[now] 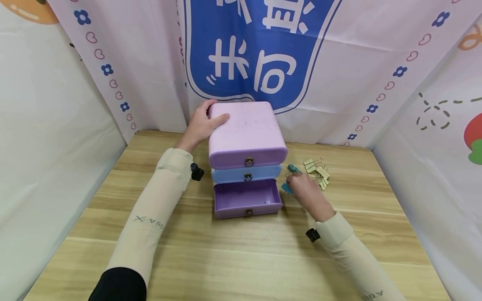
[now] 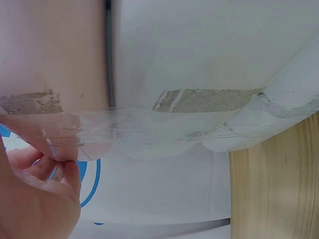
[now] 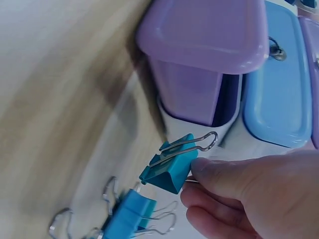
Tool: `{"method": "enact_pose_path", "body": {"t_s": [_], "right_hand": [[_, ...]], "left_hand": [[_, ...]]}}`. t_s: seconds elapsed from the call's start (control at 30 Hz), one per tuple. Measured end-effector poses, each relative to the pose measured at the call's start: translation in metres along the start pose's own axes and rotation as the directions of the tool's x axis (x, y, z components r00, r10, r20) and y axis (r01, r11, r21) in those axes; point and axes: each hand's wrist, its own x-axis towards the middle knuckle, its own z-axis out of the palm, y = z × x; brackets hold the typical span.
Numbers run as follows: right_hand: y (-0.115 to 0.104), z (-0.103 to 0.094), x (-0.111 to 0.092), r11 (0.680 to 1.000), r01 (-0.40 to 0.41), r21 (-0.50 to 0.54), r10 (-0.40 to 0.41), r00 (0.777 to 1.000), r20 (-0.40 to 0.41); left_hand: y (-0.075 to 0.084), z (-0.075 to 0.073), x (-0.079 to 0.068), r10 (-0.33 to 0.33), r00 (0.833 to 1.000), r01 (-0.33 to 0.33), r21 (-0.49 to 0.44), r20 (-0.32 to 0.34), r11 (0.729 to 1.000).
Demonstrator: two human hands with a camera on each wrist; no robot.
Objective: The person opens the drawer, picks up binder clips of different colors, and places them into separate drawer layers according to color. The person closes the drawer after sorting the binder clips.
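Observation:
A small drawer unit (image 1: 246,125) stands on the table, pink on top, with purple and blue drawers. Its bottom purple drawer (image 1: 263,210) is pulled out, with a tiny speck inside near the right side. My left hand (image 1: 199,125) grips the unit at its back left edge, thumb on top and fingertips (image 2: 70,174) bent around the back corner. To the right of that drawer, my right hand (image 1: 308,194) pinches a teal binder clip (image 3: 172,167) by a wire handle. More blue-teal binder clips (image 3: 130,214) lie on the table close below it.
Several yellow binder clips (image 1: 318,169) lie in a heap beyond my right hand. Behind the unit hangs a white cloth (image 1: 320,92) with a blue printed panel. White printed side walls (image 1: 433,146) flank the wooden table (image 1: 233,259).

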Motion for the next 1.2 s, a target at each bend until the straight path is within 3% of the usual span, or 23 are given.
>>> {"method": "enact_pose_path", "body": {"t_s": [0.27, 0.77, 1.2], "right_hand": [[-0.005, -0.021, 0.004, 0.999, -0.02, 0.03, 0.02, 1.0, -0.018], [-0.028, -0.044, 0.003, 0.998, 0.045, 0.047, -0.04, 0.995, -0.095], [-0.052, -0.032, 0.009, 0.99, 0.138, 0.015, -0.136, 0.983, -0.123]], "left_hand": [[0.0, -0.001, 0.001, -0.004, 1.0, 0.004, 0.005, 0.0, 1.0], [0.0, -0.001, 0.002, -0.001, 1.0, 0.001, 0.004, 0.0, 1.0], [-0.002, 0.001, 0.002, 0.034, 0.999, -0.034, -0.004, -0.015, 0.999]]}}
